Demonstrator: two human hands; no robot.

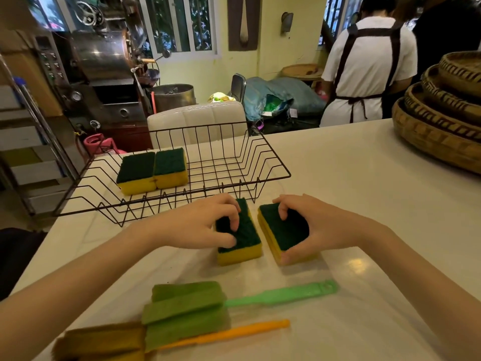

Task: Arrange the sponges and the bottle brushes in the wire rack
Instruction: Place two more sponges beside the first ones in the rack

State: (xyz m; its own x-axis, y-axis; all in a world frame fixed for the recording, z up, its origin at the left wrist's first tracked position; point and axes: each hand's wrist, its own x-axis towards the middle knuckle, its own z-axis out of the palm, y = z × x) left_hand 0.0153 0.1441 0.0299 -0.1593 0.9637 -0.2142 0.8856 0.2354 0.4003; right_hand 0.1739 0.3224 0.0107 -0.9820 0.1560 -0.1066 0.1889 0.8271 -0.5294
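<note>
A black wire rack stands on the white counter and holds two yellow sponges with green tops, side by side at its left. In front of the rack, my left hand grips another such sponge lying flat on the counter. My right hand grips a second one, tilted up on its edge. Close to me lie a green bottle brush and an orange bottle brush, their foam heads pointing left.
Stacked woven baskets sit at the counter's far right. A person in a white shirt and dark apron stands beyond the counter. A cream chair back is behind the rack, and a metal machine stands at the left.
</note>
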